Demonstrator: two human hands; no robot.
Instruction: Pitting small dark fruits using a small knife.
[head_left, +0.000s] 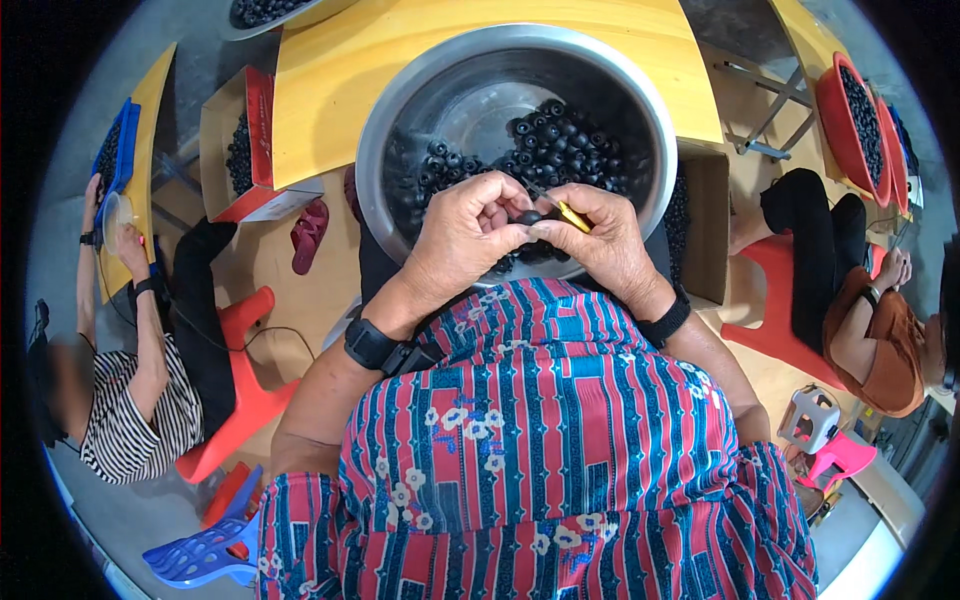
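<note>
Floor of tan spreads below the yellow tabletop, with open strips between the seated person and the red stools at either side. Past the tabletop's near edge juts a wide metal bowl, its far interior uncovered, small black round pieces heaped inside. Over its near part the left hand and right hand are together, the right clamped on a yellow-handled tool, the left pinching one dark round piece.

Bright light glints on the metal basin, the hands look sharp, and fisheye distortion bends the outer edges.
</note>
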